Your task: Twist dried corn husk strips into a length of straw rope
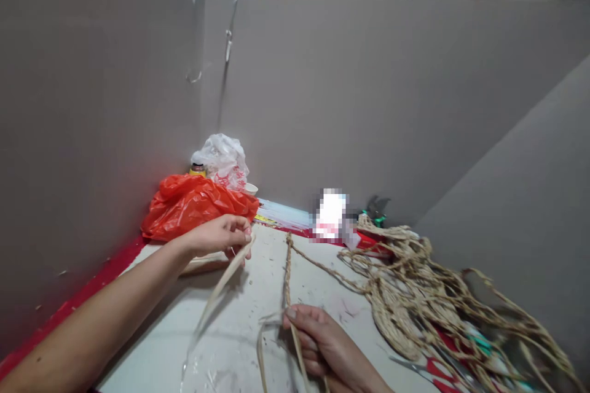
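Observation:
A thin braided straw cord [288, 273] runs down the white work surface. My right hand [318, 341] is closed on its lower end, thumb pressed on top, with loose straw strands [262, 353] trailing below. Up and to the left, my left hand [230, 237] pinches the tip of a flat pale straw strip [221, 285], which hangs down toward me. Under the left forearm lie more straw strips [205, 264], partly hidden. From its top end, the cord bends right toward a large heap of braided cord [405, 295].
An orange plastic bag [193, 206] and a white plastic bag [224, 156] sit at the back left. Scissors with red handles [437, 374] lie at the lower right, beside the heap. A pixelated bright object [330, 215] stands at the back. Grey walls [322, 92] enclose the surface.

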